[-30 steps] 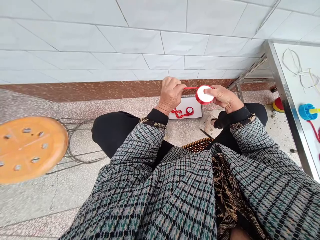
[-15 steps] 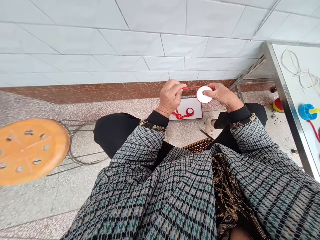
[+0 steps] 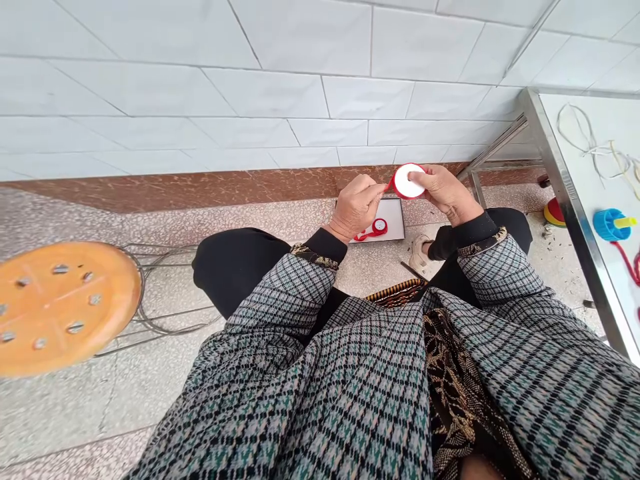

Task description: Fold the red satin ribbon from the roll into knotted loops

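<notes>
My right hand (image 3: 444, 189) grips a ribbon spool (image 3: 409, 181) with a white face and red ribbon around its rim; the thumb presses on the white side. My left hand (image 3: 356, 205) pinches the red ribbon (image 3: 388, 185) just left of the spool, and only a short stretch shows between fingers and spool. Below the hands a shallow white tray (image 3: 396, 212) with a dark edge lies on the floor. In it rests a second, smaller red ribbon roll (image 3: 380, 226) with a loose tail, partly hidden by my left hand.
An orange round stool (image 3: 60, 303) with wire legs stands at the left. To the right is a metal-edged table (image 3: 575, 193) bearing a blue plastic piece (image 3: 611, 225) and pale cords (image 3: 593, 147). A tiled wall (image 3: 300, 93) rises ahead. Near my lap is a woven basket (image 3: 397, 293).
My left hand has moved right and slightly down, close to the spool. The ribbon stretch between the hands is shorter. My left hand now covers part of the tray and loose ribbon.
</notes>
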Tool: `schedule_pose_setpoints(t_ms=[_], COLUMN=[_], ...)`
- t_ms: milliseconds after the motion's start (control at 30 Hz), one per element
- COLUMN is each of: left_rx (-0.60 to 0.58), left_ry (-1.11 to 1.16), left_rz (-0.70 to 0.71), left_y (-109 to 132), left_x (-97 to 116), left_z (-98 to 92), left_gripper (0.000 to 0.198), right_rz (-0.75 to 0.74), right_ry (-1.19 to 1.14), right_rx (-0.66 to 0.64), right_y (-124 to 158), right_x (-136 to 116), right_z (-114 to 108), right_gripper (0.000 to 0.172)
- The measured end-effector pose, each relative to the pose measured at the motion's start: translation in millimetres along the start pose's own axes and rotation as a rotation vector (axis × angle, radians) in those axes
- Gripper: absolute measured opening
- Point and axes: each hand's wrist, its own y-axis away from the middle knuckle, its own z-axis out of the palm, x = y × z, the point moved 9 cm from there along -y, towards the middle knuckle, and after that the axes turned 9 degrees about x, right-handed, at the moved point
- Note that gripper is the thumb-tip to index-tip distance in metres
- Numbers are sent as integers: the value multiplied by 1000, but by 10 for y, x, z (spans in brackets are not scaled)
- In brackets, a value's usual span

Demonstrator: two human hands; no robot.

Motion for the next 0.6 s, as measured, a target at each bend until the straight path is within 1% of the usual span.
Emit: schedule_pose_setpoints(t_ms=[133,267,367,500,600], left_rx=[44,114,148,219,279], left_ry=[-6,-55,-81,-55,-17], left_rz=[-97,-132,-156,-188,-198], left_y=[26,37,41,37,7], left_x=[-13,-22,-49,-104,-125], left_z=[69,104,137,155,144], left_gripper=[25,23,19,15,14], right_rz=[-66,-142,-166,-163,-158], right_ry=[24,13,-48,-118,-173], right_rx=[108,192,208,214,266], right_y=[-73,-167,-214,-249,-285], right_x=[27,46,76,114,120], right_z=[-21,-47,-34,40,93], right_gripper=[26,24,34,47,52])
